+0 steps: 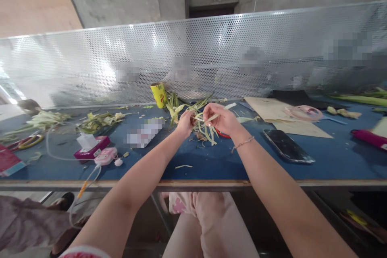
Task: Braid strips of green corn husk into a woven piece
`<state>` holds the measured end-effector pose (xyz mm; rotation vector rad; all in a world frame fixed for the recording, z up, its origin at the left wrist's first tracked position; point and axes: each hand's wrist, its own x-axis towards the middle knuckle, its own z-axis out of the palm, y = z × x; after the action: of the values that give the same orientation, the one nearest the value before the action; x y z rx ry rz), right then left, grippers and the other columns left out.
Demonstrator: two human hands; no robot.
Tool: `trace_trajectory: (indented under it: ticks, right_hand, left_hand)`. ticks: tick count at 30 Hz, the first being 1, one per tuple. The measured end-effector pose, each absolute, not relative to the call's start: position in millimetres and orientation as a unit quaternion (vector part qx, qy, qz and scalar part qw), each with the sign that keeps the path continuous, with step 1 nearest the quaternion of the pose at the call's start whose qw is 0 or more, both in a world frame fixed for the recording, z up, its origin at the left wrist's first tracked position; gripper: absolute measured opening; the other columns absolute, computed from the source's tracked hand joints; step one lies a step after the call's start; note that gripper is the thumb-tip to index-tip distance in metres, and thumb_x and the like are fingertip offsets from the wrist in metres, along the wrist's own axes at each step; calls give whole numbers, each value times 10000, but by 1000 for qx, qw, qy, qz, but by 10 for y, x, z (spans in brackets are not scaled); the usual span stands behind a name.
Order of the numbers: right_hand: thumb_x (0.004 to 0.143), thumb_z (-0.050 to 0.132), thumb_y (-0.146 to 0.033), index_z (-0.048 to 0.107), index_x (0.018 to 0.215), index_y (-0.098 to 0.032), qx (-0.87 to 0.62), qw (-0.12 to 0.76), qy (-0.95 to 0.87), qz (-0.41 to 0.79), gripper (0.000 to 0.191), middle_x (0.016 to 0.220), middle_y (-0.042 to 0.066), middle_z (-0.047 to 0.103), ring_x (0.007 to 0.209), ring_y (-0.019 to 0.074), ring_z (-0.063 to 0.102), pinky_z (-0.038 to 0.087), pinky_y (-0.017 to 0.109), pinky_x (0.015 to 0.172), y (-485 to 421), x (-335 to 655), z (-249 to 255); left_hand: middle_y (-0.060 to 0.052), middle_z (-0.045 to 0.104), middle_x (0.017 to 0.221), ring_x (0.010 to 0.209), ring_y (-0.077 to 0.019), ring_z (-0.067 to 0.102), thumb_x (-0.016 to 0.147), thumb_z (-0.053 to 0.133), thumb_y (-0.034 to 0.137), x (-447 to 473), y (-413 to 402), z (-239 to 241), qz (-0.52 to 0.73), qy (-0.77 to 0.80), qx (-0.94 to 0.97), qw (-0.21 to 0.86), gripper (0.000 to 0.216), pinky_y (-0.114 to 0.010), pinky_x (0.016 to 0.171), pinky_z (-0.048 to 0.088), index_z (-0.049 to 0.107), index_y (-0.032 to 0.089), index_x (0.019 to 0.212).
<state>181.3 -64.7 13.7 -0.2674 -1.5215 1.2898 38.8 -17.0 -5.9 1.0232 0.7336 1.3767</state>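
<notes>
Both my hands meet over the middle of the blue table. My left hand is closed around a bundle of pale green leaf strips. My right hand pinches one strip of the same bundle and holds it out to the right. A thin bracelet circles my right wrist. Loose strip ends hang down from between the two hands toward the table. Something red lies on the table under my right hand, mostly hidden.
A black phone lies right of my hands, with tan cardboard and a pink ring behind it. A yellow cup stands by the perforated metal screen. A pink tissue box, a pink gadget and leaf piles lie left.
</notes>
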Motion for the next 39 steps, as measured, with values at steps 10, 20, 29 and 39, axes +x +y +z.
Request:
trace_trajectory:
  ticks: [10, 20, 29, 39]
  right_hand:
    - [686, 740, -221, 675, 1102, -213, -142, 206, -817, 519, 421, 1168, 91, 660, 1043, 174, 632, 537, 291, 829, -714, 1774, 126]
    - [726, 720, -325, 638, 938, -171, -172, 321, -778, 512, 274, 873, 37, 674, 633, 84, 588, 452, 195, 533, -625, 1808, 83]
    - [796, 635, -356, 567, 875, -186, -305, 426, -713, 466, 199, 707, -24, 571, 517, 71, 509, 396, 213, 482, -583, 1748, 45]
    - [761, 653, -460, 572, 817, -178, -307, 320, -738, 509, 298, 575, -8, 576, 666, 175, 664, 507, 274, 601, -616, 1820, 63]
  left_hand:
    - [6, 470, 539, 446, -72, 394, 872, 469, 321, 380, -228, 91, 609, 408, 387, 560, 234, -262, 469, 288, 449, 185, 684]
    - [13, 439, 504, 425, -80, 413, 933, 325, 403, 291, -222, 70, 620, 296, 351, 636, 381, -234, 468, 314, 479, 184, 663]
    - [6, 463, 516, 432, -97, 450, 933, 265, 305, 321, -255, 131, 614, 299, 361, 636, 377, -234, 470, 345, 505, 165, 678]
    - [4, 496, 555, 462, -97, 460, 851, 364, 220, 336, -175, 132, 624, 315, 353, 622, 240, -226, 504, 365, 532, 166, 688]
